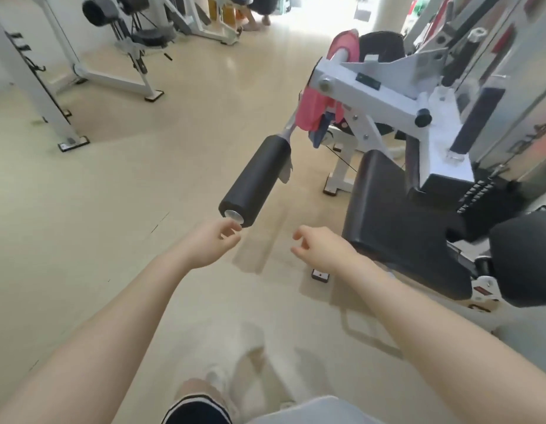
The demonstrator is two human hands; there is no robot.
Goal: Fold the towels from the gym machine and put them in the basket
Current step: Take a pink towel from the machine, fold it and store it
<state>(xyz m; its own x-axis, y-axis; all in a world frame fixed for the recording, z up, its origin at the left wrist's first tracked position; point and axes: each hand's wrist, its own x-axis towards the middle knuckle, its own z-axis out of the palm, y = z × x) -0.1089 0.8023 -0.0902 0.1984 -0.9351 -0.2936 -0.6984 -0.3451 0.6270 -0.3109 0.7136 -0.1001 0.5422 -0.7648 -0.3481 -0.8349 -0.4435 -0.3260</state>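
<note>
A pink towel [311,110] hangs over the bar of the white gym machine [385,99], with a blue cloth [322,130] drooping beside it. Another pink towel [345,45] is draped over the far roller. My left hand [215,241] is empty, fingers loosely curled, right below the end of the black foam roller [258,179]. My right hand [319,247] is empty too, fingers apart, beside the black seat pad [397,221]. Both hands are well short of the towels. No basket is in view.
Other white gym machines [125,47] stand at the back left on the beige floor. A person's bare feet [256,22] show at the top. A machine foot [320,275] lies on the floor near my right wrist. My own leg and shoe are blurred at the bottom.
</note>
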